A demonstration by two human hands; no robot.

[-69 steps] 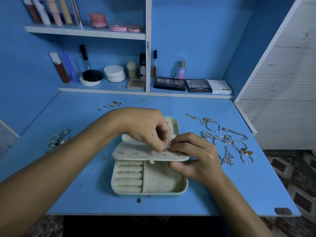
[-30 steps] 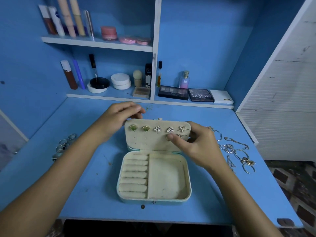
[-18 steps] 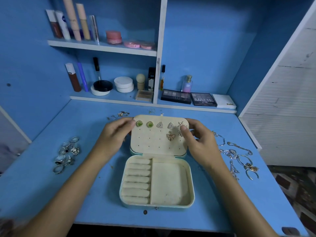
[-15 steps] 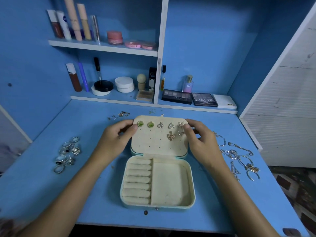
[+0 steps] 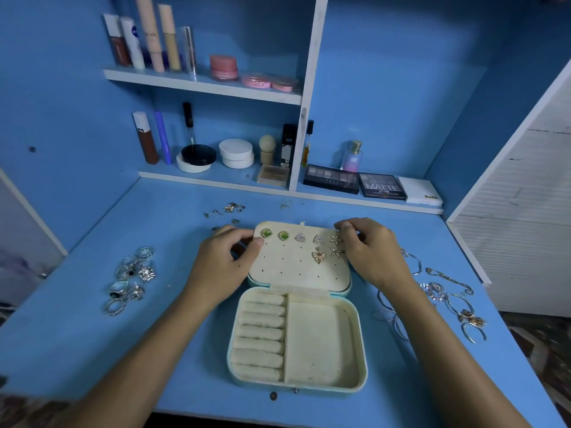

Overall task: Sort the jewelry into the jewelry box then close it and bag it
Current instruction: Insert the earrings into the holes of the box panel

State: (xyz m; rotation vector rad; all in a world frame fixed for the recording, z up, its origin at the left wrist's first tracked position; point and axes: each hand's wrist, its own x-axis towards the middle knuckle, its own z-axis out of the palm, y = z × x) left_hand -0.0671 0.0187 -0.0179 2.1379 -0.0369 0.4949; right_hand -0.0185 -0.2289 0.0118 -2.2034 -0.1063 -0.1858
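A pale blue jewelry box (image 5: 361, 341) lies open on the blue desk (image 5: 173, 335). Its base has ring rolls (image 5: 259, 335) on the left and a bare compartment on the right. The cream lid panel (image 5: 293, 270) leans back and carries several stud earrings (image 5: 300, 238) in its top rows. My left hand (image 5: 221, 270) grips the lid's upper left edge, thumb on the front. At the upper right corner, my right hand (image 5: 370, 253) pinches the lid beside the star earrings. A pile of rings (image 5: 131, 279) lies to the left, with bracelets and chains (image 5: 448, 299) to the right.
Loose small earrings (image 5: 228, 208) are scattered behind the box near the low shelf. The shelves hold cosmetics: eyeshadow palettes (image 5: 355, 182), a perfume bottle (image 5: 352, 157), round compacts (image 5: 236, 152) and tubes (image 5: 151, 35). A white slatted panel (image 5: 525, 211) stands at the right.
The earring panel was folded down over the box earlier; it now stands back, showing its front with earrings. Both hands have moved from its middle to its upper corners.
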